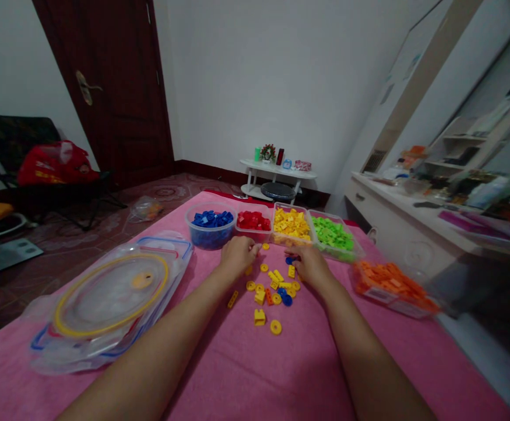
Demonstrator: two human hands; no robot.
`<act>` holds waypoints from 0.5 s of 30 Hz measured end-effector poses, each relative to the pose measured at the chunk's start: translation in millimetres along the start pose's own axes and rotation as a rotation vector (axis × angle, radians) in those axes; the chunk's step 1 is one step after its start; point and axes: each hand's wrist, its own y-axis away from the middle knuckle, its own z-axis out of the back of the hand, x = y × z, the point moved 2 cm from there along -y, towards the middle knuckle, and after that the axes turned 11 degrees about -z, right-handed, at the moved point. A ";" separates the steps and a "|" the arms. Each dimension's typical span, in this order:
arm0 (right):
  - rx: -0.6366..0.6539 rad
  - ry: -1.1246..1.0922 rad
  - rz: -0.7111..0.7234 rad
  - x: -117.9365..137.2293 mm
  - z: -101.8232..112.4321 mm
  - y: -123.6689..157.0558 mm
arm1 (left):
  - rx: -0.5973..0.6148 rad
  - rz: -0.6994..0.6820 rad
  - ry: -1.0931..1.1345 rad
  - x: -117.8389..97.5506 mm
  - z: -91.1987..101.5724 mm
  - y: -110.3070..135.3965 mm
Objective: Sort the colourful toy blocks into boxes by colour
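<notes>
My left hand [238, 255] hovers over the pink cloth just in front of the tub of red pieces [255, 221]. Its fingers are curled together, and whatever they may hold is hidden. My right hand [311, 263] is in front of the yellow pieces' box [292, 240], thumb and fingertips closed around a small blue round piece [289, 261]. Between and below the hands lie loose toy building pieces: several yellow rings, including one ring [275, 327], a yellow block [259, 317], an orange holed strip [269, 297] and a blue disc [286, 300].
A round tub of blue pieces [212, 234] stands at the row's left, a box of green pieces [334, 234] at its right. An orange-piece box [390, 286] sits near the table's right edge. Stacked clear lids [110, 298] lie left on the pink cloth [246, 374].
</notes>
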 end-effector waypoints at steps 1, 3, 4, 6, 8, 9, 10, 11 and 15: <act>0.006 0.019 0.003 -0.7 -2.5 0.4 | -0.020 0.000 0.012 0.3 0.7 -1.0; 0.003 0.074 -0.002 -0.7 -4.5 1.7 | -0.054 0.001 0.013 2.1 -0.6 -2.9; -0.005 0.097 -0.005 0.1 -3.8 2.6 | -0.062 0.002 0.008 3.5 -2.7 -3.7; -0.044 0.123 -0.021 2.5 0.6 4.9 | -0.056 -0.010 0.004 6.5 -8.5 -5.0; -0.131 0.129 -0.049 4.8 7.9 7.1 | -0.026 -0.042 0.015 8.5 -14.5 -6.0; -0.187 0.132 -0.066 5.3 11.7 8.0 | -0.006 -0.063 0.026 9.0 -16.9 -6.3; -0.237 0.140 -0.081 5.4 14.8 8.7 | 0.014 -0.087 0.039 9.0 -18.7 -6.6; -0.271 0.154 -0.091 5.1 16.9 9.1 | 0.029 -0.106 0.052 8.8 -19.8 -6.7; -0.200 0.233 -0.099 2.5 13.6 7.7 | 0.033 -0.141 0.117 6.5 -19.3 -6.3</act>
